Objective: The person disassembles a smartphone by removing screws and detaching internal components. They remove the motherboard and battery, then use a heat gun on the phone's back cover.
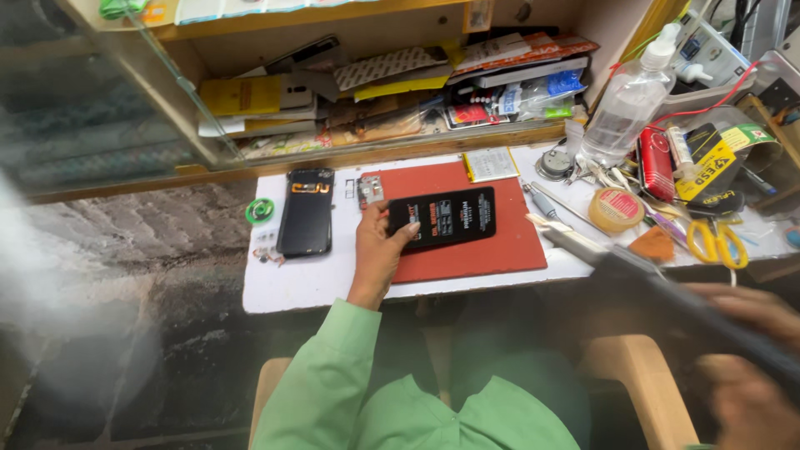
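Left hand (pixel 377 250) on glossy black slab-shaped phone (pixel 442 218) atop red mat (pixel 500 246).

Two phones: one under the left hand (pixel 377 250), a black phone (pixel 443 218), and one just left of it, an opened phone (pixel 306 211). One red mat (pixel 492 250). Beyond the right hand (pixel 750 367): one bottle (pixel 627 104), one tape roll (pixel 615 209), one pair of scissors (pixel 718 243).
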